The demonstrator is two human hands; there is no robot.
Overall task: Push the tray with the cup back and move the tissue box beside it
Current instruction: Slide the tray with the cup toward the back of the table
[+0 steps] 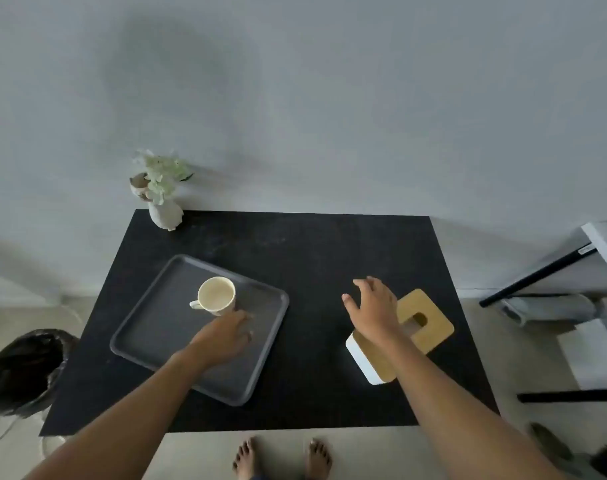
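Note:
A grey rectangular tray [146, 336] lies skewed on the left half of the black table [312, 244]. A cream cup [216, 295] stands upright in the tray's far part, handle to the left. My left hand [225, 336] rests over the tray just in front of the cup, fingers bent downward, holding nothing that I can see. At the right lies a white tissue box [362, 358] with a wooden lid [430, 323]. My right hand [373, 306] hovers above the box's far left corner, fingers spread and empty.
A white vase with pale flowers [163, 195] stands at the table's far left corner against the wall. A bin with a black bag [21, 368] sits on the floor to the left. White furniture with black legs [551, 268] stands to the right. My bare feet [281, 459] are below the table's front edge.

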